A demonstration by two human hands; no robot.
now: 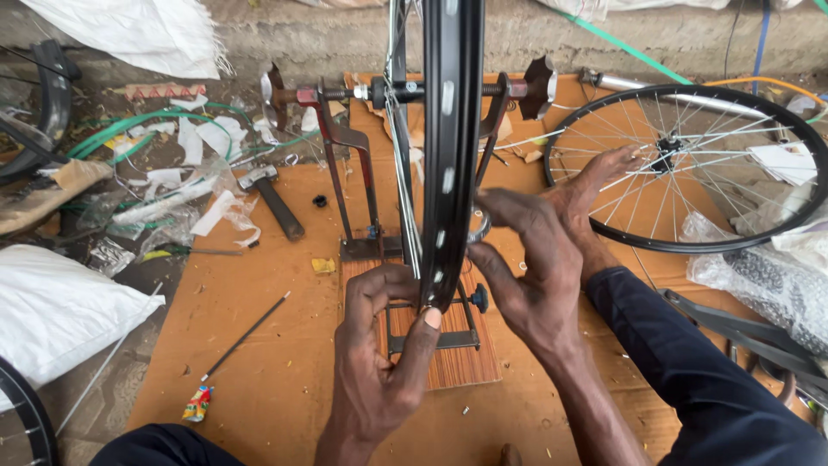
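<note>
A black bicycle rim (448, 129) stands upright, edge-on, in a red-brown truing stand (345, 147) on a wooden board (448, 358). My left hand (379, 362) grips the rim's lower edge, thumb on its right side and fingers curled on its left. On the right of the rim, my right hand (535, 267) holds a small round metal spoke key (479, 226) against it. Thin spokes (402, 155) run up to the hub axle (414, 88).
A second spoked wheel (690, 164) lies flat at the right. A hammer (274, 200) lies left of the stand, with a loose spoke (246, 335) and a small wrapper (197, 404) on the cardboard. White sacks, plastic bags and scraps ring the work area.
</note>
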